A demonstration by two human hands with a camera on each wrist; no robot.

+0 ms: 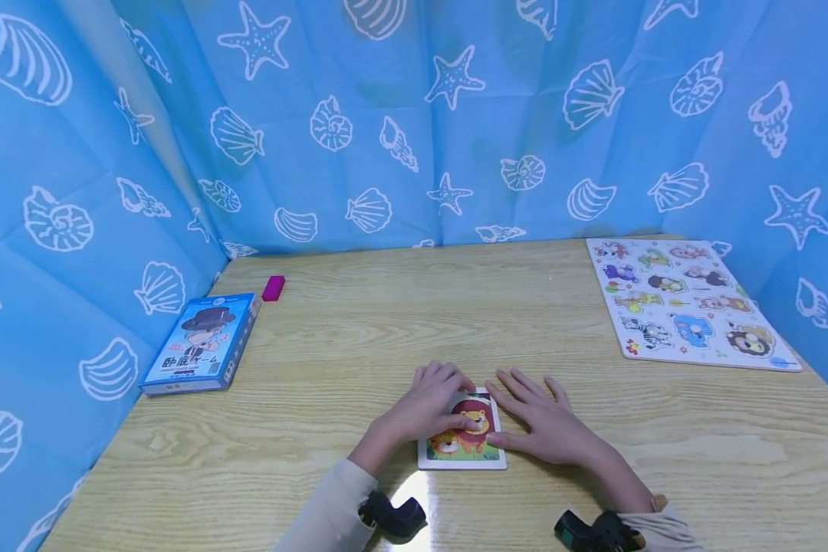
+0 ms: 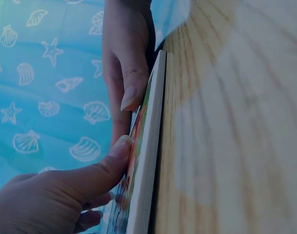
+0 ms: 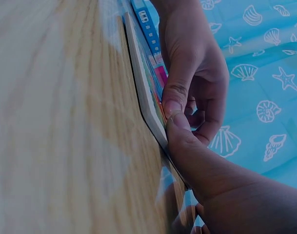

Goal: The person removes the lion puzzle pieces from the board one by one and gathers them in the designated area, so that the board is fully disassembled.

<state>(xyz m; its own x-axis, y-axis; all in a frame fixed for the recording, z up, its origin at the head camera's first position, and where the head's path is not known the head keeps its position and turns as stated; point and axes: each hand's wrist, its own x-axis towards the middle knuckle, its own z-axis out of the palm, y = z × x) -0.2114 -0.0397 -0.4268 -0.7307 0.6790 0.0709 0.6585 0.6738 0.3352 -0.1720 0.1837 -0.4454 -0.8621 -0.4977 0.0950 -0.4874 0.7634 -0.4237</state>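
The lion picture board lies on the table, well apart from its back edge. The left hand curves over it, pinching or not I cannot tell; the right hand is spread alongside. Likely a steadying step, next calling for even thumb pressure.

A left hand hides the upper left of a lion picture board, while a right hand covers part of its right edge. In the left wrist view, the board runs off the bottom, angled so steeply that its lions cannot be made out. Beige sleeves are cropped at the head view's lower edge, as is the wooden table; the seashell curtain is cut off above. Smaller print on the blue game box is unreadable, and a magenta block is too small to identify.
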